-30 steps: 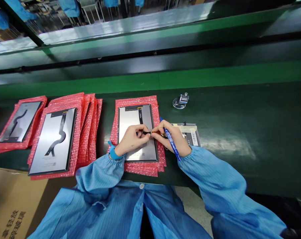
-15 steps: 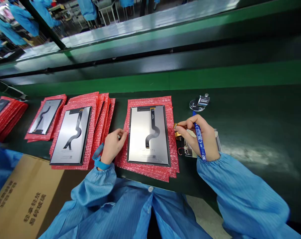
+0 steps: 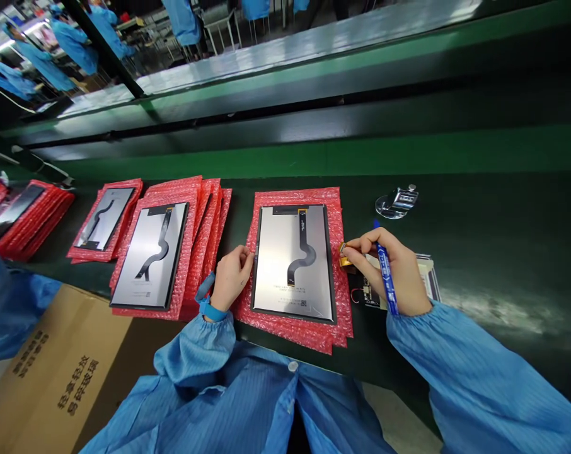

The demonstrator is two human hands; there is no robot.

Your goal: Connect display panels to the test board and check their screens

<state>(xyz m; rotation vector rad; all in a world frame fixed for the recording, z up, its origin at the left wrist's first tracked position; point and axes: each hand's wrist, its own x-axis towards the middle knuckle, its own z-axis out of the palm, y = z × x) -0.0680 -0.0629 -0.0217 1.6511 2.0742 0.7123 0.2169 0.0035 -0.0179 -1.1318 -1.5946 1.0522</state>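
Note:
A display panel [image 3: 294,261] with a black ribbon cable on its silver back lies on a stack of red bubble-wrap bags [image 3: 290,334]. My left hand [image 3: 232,276] grips the panel's left edge with its fingertips. My right hand [image 3: 384,272] sits just off the panel's right edge, holding a blue marker pen [image 3: 386,277] and pinching a small amber flex tab [image 3: 345,255]. Under that hand lies a circuit board on a white card [image 3: 377,293], partly hidden.
Further panels on red bubble-wrap bags [image 3: 150,252] lie to the left. A metal tally counter [image 3: 397,203] stands on the dark green bench [image 3: 493,252]. A cardboard box [image 3: 58,372] sits below the bench edge. Workers in blue coats [image 3: 72,44] are beyond the bench.
A second ago both hands met over the panel's middle. Now the left hand is at its left edge and the right hand is off its right edge with the amber tab.

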